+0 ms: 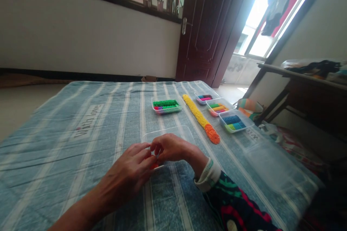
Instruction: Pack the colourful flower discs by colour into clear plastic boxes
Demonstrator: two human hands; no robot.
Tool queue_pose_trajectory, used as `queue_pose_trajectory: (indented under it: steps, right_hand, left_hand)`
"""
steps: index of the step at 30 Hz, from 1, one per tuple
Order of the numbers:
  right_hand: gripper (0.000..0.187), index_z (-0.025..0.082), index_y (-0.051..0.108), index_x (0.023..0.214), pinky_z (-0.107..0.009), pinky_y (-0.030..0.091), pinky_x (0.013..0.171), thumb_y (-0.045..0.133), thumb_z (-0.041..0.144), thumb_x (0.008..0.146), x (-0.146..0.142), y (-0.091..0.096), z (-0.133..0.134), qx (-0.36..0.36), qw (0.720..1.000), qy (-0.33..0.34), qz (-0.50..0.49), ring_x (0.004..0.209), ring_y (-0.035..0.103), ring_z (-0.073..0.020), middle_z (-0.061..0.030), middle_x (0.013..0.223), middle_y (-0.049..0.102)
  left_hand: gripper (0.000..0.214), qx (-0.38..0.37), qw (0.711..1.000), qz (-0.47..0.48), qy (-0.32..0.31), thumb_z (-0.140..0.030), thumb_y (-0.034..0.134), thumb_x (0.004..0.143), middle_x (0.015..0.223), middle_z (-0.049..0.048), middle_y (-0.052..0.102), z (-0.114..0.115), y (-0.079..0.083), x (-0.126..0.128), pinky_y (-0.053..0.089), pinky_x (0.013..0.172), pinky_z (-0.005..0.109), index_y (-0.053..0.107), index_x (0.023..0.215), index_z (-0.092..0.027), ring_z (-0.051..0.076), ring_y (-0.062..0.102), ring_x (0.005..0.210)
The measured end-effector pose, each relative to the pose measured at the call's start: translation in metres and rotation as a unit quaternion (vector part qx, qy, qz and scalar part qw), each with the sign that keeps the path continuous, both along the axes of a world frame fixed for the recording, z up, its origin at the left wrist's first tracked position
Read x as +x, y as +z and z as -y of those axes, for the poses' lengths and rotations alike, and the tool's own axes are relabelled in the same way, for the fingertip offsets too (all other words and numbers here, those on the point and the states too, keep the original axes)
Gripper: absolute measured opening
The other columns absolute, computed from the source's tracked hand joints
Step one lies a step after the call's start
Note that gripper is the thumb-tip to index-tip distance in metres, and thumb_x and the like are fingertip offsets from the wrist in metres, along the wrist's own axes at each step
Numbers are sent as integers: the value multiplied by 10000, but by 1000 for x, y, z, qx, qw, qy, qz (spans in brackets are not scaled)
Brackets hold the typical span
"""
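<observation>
Two hands are meeting, left hand [130,173] and right hand [173,149] both pinching a small orange-red plastic piece [154,166] over a clear shallow plastic tray [176,131].

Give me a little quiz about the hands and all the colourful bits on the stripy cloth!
1. True or false: the left hand and right hand meet at a small red piece.
2. Which colour is the near end of the long strip? A blue, B orange, C pink.
3. Fill in: the tray left of the strip holds mostly ____ pieces.
Key: 1 true; 2 B; 3 green.
</observation>
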State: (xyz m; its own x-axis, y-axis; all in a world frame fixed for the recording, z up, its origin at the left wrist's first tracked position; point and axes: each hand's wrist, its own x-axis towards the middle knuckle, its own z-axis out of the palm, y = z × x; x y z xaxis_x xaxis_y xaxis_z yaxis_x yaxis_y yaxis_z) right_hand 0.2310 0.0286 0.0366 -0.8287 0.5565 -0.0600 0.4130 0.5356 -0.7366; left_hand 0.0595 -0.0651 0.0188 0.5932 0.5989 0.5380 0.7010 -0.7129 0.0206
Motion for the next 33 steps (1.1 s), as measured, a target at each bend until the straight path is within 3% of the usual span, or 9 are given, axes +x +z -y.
queue_pose_trajectory:
  steps: [5, 9, 14, 19, 25, 33]
  right_hand:
    - [267, 154, 678, 945, -204, 425, 623, 743, 121, 687, 4, 9, 0, 43, 999, 4, 17, 673, 572, -97, 29, 741, 608]
    - [256, 173, 686, 958, -222, 437, 656, 734, 126, 711, 34, 29, -3, 106, 991, -85, -6, 695, 577, -108, 17, 766, 624]
    - [206, 187, 710, 915, -277, 438, 771, 638, 82, 753, 105, 33, -16, 249, 926, -277, 54, 793, 600, -148, -33, 889, 691]
    - [322, 228, 722, 1027, -281, 414, 805, 597, 120, 750, 162, 10, -22, 231, 882, -348, 219, 886, 613, -178, -46, 1011, 692]
    - [427, 237, 683, 1156, -274, 399, 781, 660, 224, 730, 170, -4, -20, 196, 886, -342, 245, 918, 607, -195, -51, 1027, 662]
    - [347, 216, 677, 1051, -268, 358, 702, 676, 212, 704, 165, -5, -19, 207, 873, -363, 253, 863, 582, -188, -53, 1000, 640]
  left_hand:
    - [182, -21, 1000, 14, 14, -210, 475, 940, 937, 45, 669, -1, -7, -2, 437, 947, 426, 656, 962, -214, 249, 574, 1092]
    - [173, -37, 999, 17, 25, -214, 484, 935, 908, 39, 666, 0, -9, -3, 422, 969, 448, 650, 887, -215, 259, 560, 1123]
    - [161, -37, 999, 28, 23, -187, 503, 913, 901, 43, 668, 0, -12, -3, 437, 966, 448, 654, 862, -207, 260, 568, 1114]
    - [137, -44, 998, 34, 30, -172, 536, 887, 905, 47, 674, 0, -14, -3, 476, 950, 409, 661, 841, -205, 251, 578, 1115]
    - [132, -57, 998, 25, 18, -180, 530, 888, 923, 51, 676, -1, -15, -7, 497, 958, 418, 653, 846, -205, 253, 583, 1125]
    - [112, -46, 998, 31, 13, -179, 550, 882, 940, 52, 680, -1, -16, -6, 512, 942, 432, 656, 868, -208, 258, 588, 1119]
